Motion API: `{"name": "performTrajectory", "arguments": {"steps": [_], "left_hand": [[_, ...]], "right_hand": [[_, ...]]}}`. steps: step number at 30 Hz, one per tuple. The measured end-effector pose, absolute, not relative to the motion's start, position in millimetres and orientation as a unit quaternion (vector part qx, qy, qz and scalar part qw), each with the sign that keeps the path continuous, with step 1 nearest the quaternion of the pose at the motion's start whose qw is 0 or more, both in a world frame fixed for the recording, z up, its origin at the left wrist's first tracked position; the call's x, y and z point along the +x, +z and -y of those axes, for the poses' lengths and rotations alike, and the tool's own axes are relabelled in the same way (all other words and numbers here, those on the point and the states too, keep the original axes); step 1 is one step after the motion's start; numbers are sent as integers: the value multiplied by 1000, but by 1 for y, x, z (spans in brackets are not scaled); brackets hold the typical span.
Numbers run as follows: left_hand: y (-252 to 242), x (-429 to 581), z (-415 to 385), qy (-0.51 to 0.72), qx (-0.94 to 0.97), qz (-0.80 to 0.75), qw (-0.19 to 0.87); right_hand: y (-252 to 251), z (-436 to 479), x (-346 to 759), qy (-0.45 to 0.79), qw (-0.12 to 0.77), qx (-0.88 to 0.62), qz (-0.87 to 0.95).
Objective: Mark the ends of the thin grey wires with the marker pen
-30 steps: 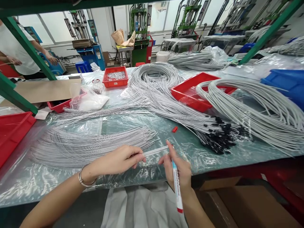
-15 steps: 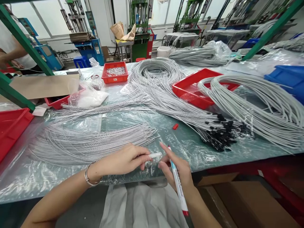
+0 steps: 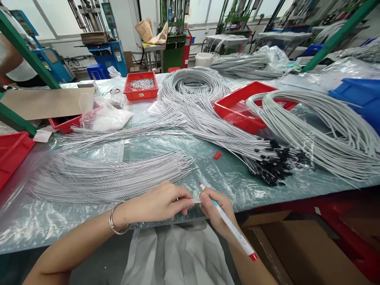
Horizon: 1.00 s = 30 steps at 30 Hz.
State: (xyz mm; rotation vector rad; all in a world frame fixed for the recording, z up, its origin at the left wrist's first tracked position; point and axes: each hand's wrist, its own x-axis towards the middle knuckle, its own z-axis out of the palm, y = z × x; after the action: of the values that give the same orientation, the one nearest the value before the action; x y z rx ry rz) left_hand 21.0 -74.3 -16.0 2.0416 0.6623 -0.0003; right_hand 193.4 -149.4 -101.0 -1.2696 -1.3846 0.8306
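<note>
My left hand point(image 3: 168, 201), with a bangle at its wrist, pinches a short, clear-whitish tube-like piece point(image 3: 196, 200). The far end of that piece meets the fingertips of my right hand point(image 3: 218, 209). A white marker pen point(image 3: 233, 228) with a red end lies in my right hand, its uncapped red tip pointing up and away from me. Beyond my hands, a small red cap point(image 3: 217, 155) rests on the plastic-covered table point(image 3: 160, 221). Just past my left hand lies a fanned bundle of thin grey wires point(image 3: 113, 178).
A long wire bundle with black ends point(image 3: 273, 162) crosses the middle right. Thicker grey cable coils point(image 3: 320, 122) lie at right, by a red tray point(image 3: 237, 114). Small metal parts fill a red bin point(image 3: 141, 95). Someone's arm point(image 3: 10, 55) shows at far left.
My right hand has closed in to the clear piece, its fingertips now at the piece's end. The marker has tilted, its rear end swinging right. The view has shifted slightly.
</note>
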Motion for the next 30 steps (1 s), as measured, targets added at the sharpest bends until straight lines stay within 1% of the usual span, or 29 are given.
{"name": "performTrajectory", "arguments": {"steps": [3, 5, 8, 11, 15, 19, 23, 26, 28, 30], "left_hand": [[-11, 20, 73, 4, 824, -283, 490], [-6, 20, 70, 2, 817, -289, 499], [-2, 19, 68, 0, 808, -298, 509], [-1, 20, 67, 12, 800, -311, 513], [-3, 21, 67, 26, 801, -315, 508], [-3, 23, 68, 33, 804, -313, 504], [-3, 23, 68, 24, 817, -294, 495], [-5, 23, 69, 2, 829, -269, 490], [-7, 22, 69, -12, 831, -259, 492], [-9, 22, 69, -20, 830, -258, 494]], "right_hand": [[-106, 152, 194, 261, 567, -535, 569], [-108, 153, 192, 202, 585, -509, 599], [-111, 153, 184, 124, 585, -477, 645], [-113, 153, 174, 56, 572, -494, 652], [-116, 154, 166, 17, 549, -504, 666], [-115, 154, 169, 41, 549, -493, 674], [-105, 149, 183, 167, 563, -499, 637], [-95, 145, 191, 255, 518, -489, 654], [-91, 143, 192, 282, 481, -482, 675], [-89, 144, 191, 298, 477, -480, 673]]}}
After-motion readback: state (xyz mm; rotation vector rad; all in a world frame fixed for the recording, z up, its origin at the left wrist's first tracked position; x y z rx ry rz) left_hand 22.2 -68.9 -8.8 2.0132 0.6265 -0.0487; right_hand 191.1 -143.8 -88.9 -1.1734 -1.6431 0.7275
